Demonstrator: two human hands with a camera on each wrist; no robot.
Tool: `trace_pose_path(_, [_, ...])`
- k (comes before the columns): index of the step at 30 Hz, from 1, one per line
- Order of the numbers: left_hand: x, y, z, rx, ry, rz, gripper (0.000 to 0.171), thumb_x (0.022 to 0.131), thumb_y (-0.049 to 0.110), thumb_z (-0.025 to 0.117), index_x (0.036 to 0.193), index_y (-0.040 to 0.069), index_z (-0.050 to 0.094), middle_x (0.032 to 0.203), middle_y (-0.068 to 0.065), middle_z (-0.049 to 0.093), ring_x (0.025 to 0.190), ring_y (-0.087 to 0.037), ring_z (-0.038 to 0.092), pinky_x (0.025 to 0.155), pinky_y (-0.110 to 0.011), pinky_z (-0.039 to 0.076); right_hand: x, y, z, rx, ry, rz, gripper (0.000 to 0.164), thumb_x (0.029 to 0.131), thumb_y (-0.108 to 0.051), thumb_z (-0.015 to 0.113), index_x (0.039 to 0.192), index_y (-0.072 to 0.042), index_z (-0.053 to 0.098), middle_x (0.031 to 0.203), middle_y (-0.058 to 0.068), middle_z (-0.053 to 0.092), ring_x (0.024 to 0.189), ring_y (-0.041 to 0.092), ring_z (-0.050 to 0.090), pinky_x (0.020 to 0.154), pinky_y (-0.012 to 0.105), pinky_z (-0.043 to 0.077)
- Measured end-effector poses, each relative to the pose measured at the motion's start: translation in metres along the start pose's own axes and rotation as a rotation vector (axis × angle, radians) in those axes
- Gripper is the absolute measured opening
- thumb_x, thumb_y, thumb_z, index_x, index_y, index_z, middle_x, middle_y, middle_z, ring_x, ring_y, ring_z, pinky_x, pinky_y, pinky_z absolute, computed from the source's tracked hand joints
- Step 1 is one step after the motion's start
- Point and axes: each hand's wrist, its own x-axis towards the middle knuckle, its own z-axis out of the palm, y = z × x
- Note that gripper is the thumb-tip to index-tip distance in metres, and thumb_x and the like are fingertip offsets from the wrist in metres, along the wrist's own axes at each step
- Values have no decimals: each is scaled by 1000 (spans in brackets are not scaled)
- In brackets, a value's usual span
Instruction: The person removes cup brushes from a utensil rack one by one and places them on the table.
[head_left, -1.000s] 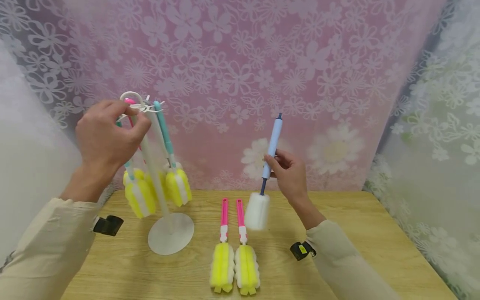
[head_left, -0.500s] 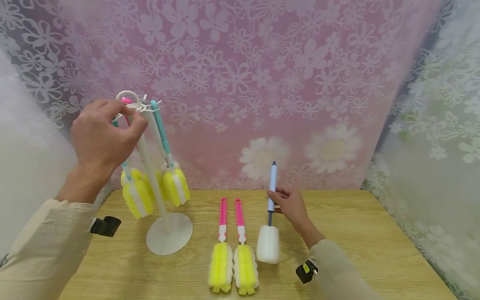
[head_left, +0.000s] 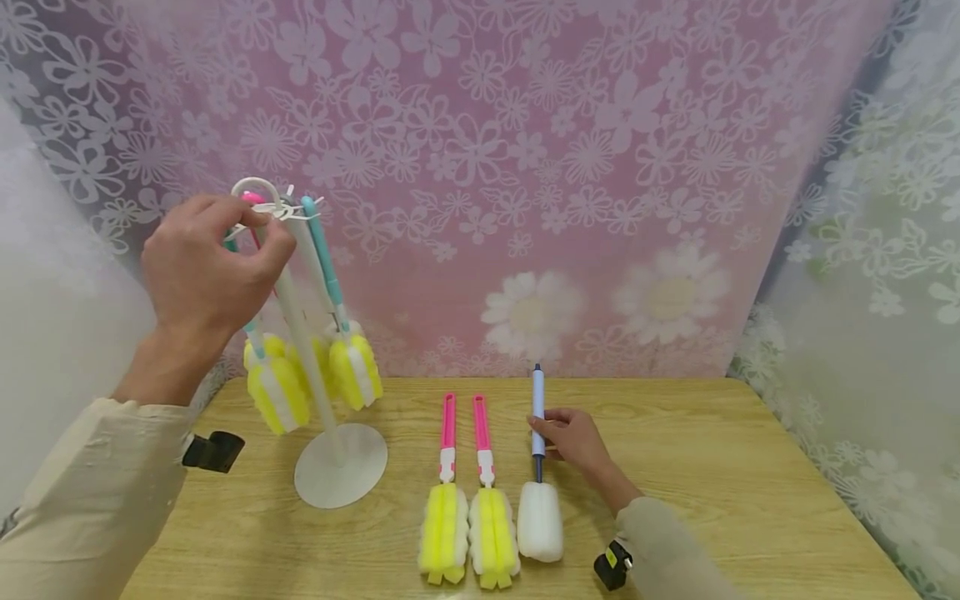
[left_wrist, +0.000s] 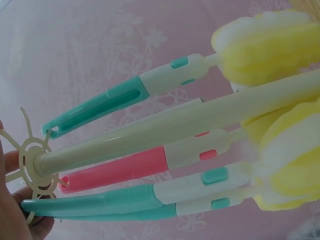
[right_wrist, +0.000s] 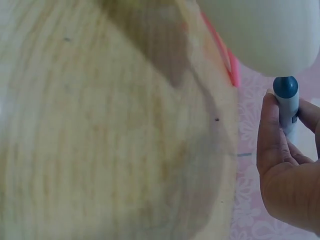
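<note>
My left hand [head_left: 213,267] pinches the hook ring [left_wrist: 37,167] at the top of a white stand, whose pole [head_left: 311,367] rises from a round base [head_left: 341,467]. Several sponge bottle brushes hang there, among them a teal-handled brush [left_wrist: 100,110] and a pink-handled brush [left_wrist: 120,170], with yellow and white heads. On the right, my right hand [head_left: 577,442] grips the light blue handle [head_left: 538,417] of a bottle brush with a white sponge head [head_left: 540,523]. This head points toward me, close over the table, beside the yellow sponge heads.
Two pink-handled bottle brushes, a left one [head_left: 444,525] and a right one [head_left: 492,529], lie side by side on the wooden table [head_left: 712,500]. A pink floral curtain [head_left: 480,167] hangs behind the table's back edge.
My right hand has brought the blue-handled brush down to the table, next to the two pink-handled brushes. My left hand stays at the top of the stand.
</note>
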Motion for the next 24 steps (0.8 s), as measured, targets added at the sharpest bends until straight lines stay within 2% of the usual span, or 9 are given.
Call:
trace_pose_path(4, [0,0,0,1,-9,-2,25,73,28,54,69,5,64,79,-10,61,71,-27,52,58,-37,32,-1,5,2,-51,-2,11,46,78,-31,65,111,1,56,86,8,64,72,18,62,63,35,51])
trace_pose_path(11, [0,-2,0,2,-4,-7,26,73,27,54,69,4,63,79,-11,61,71,-28,52,59,-38,32,-1,11,4,-69,-42,32,48,78,-31,65,110,3,56,84,9,62,69,17,60,61,35,51])
trace_pose_path(24, [-1,-2,1,-7,0,-2,26,73,27,54,69,4,64,78,-10,61,69,-27,51,58,-37,32,-4,18,9,-135,-45,32,45,78,-32,64,106,3,59,77,8,61,65,16,59,56,32,51])
